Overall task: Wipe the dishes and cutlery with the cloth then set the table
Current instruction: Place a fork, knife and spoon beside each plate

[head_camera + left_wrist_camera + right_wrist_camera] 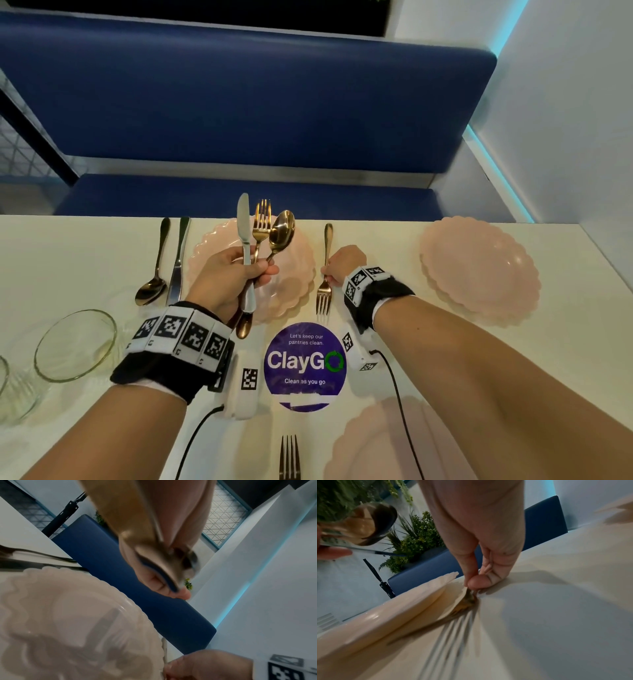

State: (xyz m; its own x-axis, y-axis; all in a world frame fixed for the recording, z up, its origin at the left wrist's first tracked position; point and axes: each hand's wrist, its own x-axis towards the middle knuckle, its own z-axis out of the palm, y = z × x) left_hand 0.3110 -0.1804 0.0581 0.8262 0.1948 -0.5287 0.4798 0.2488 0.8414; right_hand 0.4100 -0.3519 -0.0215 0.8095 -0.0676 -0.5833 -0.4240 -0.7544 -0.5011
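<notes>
My left hand (236,274) grips an upright bundle of cutlery above a pink scalloped plate (294,270): a silver knife (244,226), a gold fork (261,221) and a gold spoon (281,229). In the left wrist view the handles (154,555) sit in my curled fingers over the same plate (60,615). My right hand (337,269) pinches the neck of another gold fork (324,294) that lies on the table to the plate's right, tines toward me. The right wrist view shows thumb and fingers (476,580) on that fork (467,601). No cloth is in view.
A spoon (154,281) and a knife (178,263) lie left of the plate. Another pink plate (479,270) sits at the right, a third (376,445) near me with a fork (289,457). A glass bowl (73,344) and a glass (10,394) stand at the left. A purple sticker (305,363) marks the table.
</notes>
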